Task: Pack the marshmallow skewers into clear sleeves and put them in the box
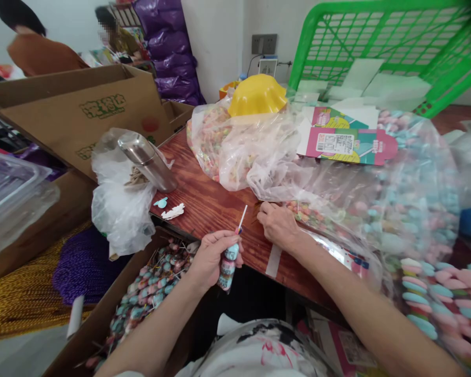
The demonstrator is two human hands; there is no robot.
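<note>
My left hand (pixel 215 256) is closed around a wrapped marshmallow lollipop (pixel 226 269), in pink and pale blue, its white stick (pixel 242 215) pointing up. A dark tie or band shows at the base of the stick. My right hand (pixel 277 222) rests low over the red-brown table (pixel 204 204), fingers curled together beside thin brownish strips. What its fingertips pinch, if anything, is hidden. Just beyond that hand lies a clear plastic bag (pixel 282 175) with small colourful candies.
A carton (pixel 120 314) of finished lollipops stands below left. A steel flask (pixel 149 162) and crumpled plastic (pixel 115 204) sit at the table's left edge. Behind are a yellow bowl (pixel 257 97), printed boxes (pixel 345 144) and a green basket (pixel 306 47). Two people are at far left.
</note>
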